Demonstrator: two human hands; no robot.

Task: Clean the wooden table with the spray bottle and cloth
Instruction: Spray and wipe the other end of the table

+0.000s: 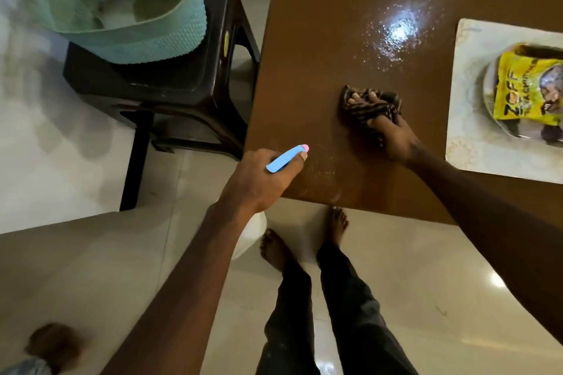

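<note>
My right hand (pixel 393 137) grips a dark striped cloth (pixel 370 106), bunched up and pressed onto the brown wooden table (pixel 320 70) near its middle. Beyond the cloth, a patch of spray droplets (pixel 396 30) glistens on the wood. My left hand (pixel 262 179) holds the spray bottle at the table's near left corner; its blue head with a pink tip (pixel 288 158) points right over the tabletop, and its white body (pixel 251 234) hangs below my wrist, mostly hidden. Fine droplets also lie near that corner.
A pale placemat (pixel 466 106) at the table's right carries a plate with a yellow snack packet (pixel 527 85). Left of the table stands a dark plastic stool (pixel 189 85) bearing a green mesh basket (pixel 115 3). My bare feet (pixel 304 237) stand on glossy tiles by the table's near edge.
</note>
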